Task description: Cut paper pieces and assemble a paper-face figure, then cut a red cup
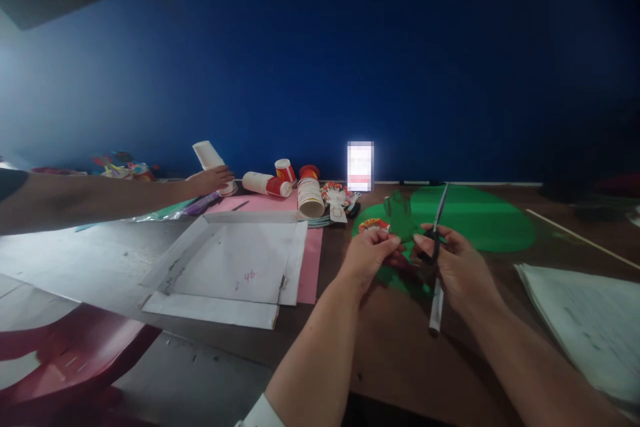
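Matt green paper cutout point(401, 219), metal scissors point(439, 213), matt wood table point(400, 347), paper cups point(311, 197).

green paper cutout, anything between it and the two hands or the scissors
Nothing visible. The left hand pinches the green paper cutout directly, and the right hand holds the scissors right beside it, blades pointing up. The paper cups stand farther back.

Three hands in view point(367, 257) — one pair of scissors point(438, 223), one green paper cut-out point(401, 219), one flattened white box point(227, 267).
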Demonstrator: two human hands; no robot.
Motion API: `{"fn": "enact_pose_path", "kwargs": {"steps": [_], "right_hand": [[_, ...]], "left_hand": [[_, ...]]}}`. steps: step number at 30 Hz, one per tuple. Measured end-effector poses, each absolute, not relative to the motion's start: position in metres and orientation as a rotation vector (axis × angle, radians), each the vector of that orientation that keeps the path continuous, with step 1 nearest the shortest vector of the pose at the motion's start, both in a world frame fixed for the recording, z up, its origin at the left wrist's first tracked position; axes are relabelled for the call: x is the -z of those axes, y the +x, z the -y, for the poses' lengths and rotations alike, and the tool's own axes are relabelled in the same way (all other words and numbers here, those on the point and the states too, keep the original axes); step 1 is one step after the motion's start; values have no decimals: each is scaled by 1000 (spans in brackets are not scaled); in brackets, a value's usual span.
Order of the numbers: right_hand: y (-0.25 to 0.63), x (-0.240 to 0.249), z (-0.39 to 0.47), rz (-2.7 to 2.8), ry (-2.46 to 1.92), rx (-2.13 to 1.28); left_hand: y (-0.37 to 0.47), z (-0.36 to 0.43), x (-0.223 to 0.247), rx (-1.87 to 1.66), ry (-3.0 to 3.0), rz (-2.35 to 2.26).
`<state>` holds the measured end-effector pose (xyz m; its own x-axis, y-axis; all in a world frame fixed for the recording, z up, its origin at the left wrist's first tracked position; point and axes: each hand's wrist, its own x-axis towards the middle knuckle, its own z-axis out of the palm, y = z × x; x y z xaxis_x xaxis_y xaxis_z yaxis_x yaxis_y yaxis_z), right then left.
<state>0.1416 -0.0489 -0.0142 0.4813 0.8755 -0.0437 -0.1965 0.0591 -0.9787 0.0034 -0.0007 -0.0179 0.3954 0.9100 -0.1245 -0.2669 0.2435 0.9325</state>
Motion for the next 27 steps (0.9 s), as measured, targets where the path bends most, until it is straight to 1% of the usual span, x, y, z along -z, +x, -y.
{"fn": "enact_pose_path", "kwargs": {"steps": [7, 20, 27], "right_hand": [[141, 14, 48, 673, -1235, -916], [140, 15, 50, 701, -1242, -913], [135, 17, 52, 686, -1223, -1007]], "left_hand": [[2, 3, 11, -900, 941, -771], [3, 1, 17, -950, 984, -789], [1, -1, 14, -1073, 870, -831]]}}
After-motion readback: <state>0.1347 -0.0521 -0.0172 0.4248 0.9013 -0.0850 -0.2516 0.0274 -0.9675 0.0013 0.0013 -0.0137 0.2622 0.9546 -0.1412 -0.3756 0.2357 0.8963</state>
